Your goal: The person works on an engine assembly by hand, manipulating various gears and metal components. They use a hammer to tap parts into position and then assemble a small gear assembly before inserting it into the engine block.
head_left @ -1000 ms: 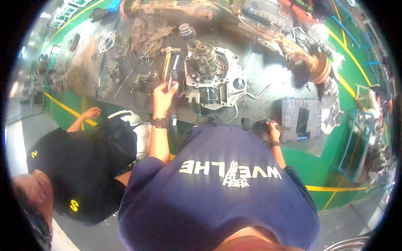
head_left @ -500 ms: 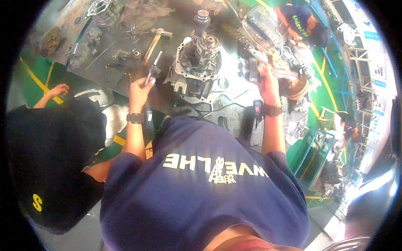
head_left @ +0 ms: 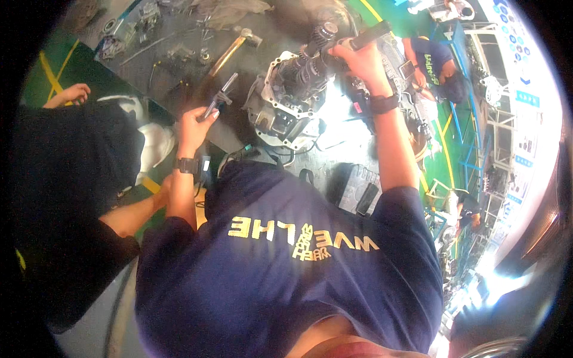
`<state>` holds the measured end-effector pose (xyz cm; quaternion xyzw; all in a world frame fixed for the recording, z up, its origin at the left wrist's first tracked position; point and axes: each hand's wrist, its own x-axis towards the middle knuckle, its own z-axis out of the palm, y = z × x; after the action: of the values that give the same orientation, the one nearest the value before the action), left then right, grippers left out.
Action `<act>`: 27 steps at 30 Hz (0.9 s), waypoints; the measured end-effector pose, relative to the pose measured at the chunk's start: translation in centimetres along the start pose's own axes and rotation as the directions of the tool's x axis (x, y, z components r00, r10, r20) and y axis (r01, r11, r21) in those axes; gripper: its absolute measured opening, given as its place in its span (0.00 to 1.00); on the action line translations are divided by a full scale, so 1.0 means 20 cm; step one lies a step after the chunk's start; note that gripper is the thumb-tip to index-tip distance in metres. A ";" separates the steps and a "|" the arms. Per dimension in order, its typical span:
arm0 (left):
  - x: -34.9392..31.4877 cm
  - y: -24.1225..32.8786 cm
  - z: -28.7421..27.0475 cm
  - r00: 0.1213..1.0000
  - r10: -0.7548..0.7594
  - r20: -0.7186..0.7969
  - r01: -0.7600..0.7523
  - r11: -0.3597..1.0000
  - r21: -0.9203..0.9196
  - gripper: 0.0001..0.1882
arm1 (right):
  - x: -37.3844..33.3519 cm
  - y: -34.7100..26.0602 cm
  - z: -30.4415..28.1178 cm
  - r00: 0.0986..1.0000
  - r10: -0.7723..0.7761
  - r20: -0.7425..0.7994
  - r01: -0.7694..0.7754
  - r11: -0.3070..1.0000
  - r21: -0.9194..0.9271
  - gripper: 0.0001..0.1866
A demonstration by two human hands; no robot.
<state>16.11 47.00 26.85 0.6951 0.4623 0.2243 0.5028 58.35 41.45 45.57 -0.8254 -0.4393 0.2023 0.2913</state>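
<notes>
My left hand (head_left: 192, 130) is closed around the lower end of a slim metal tool (head_left: 221, 97) with a crosspiece partway along; it looks like a caliper. Right of it on the bench stands an open gearbox housing (head_left: 287, 119), with toothed gear shafts (head_left: 309, 67) rising from it. My right hand (head_left: 363, 62) is raised beside the top of these shafts, its fingers closed around a dark, flat, bar-shaped thing (head_left: 373, 36). I cannot make out its kind, nor whether the hand touches the shafts.
A wooden-handled hammer (head_left: 230, 56) and several metal parts (head_left: 200, 55) lie beyond my left hand. A dark case (head_left: 352, 185) is by my right elbow. At left, another person's hand (head_left: 73, 94) is near the bench; one more person (head_left: 439, 62) works at far right.
My right hand has moved left and away from me, bringing the dark bar beside the gear shafts. My left hand keeps hold of the metal tool. The whole view has shifted and turned slightly.
</notes>
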 end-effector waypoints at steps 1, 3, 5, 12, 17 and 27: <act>-0.01 0.00 -0.01 1.000 0.005 -0.004 -0.006 0.999 -0.039 0.13 | 0.00 -0.01 0.00 0.998 0.056 0.004 -0.056 0.998 0.012 0.25; -0.01 -0.06 -0.01 0.999 -0.033 -0.005 0.033 0.999 -0.023 0.14 | -0.01 -0.05 0.01 0.999 0.037 0.010 -0.037 0.998 -0.043 0.26; -0.01 -0.09 -0.01 0.998 -0.064 0.000 0.064 0.998 -0.015 0.14 | -0.01 -0.04 0.03 0.999 -0.052 -0.001 0.051 0.990 -0.132 0.31; 0.05 -0.01 0.06 0.999 -0.031 0.023 0.031 0.999 0.020 0.14 | -0.03 -0.02 0.05 0.997 -0.070 -0.018 0.066 0.981 -0.185 0.35; 0.06 0.08 0.09 0.998 -0.015 0.059 0.016 1.000 -0.008 0.14 | -0.15 -0.06 0.00 0.987 -0.129 0.099 0.129 0.992 0.007 0.34; 0.04 0.03 0.12 0.996 -0.009 0.089 0.022 0.989 -0.144 0.12 | -0.81 0.83 0.21 0.907 0.356 0.224 -0.407 0.879 0.250 0.31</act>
<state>18.57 46.53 26.44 0.6625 0.4275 0.2225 0.5734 57.38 21.74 32.65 -0.8234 -0.2565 0.3884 0.3247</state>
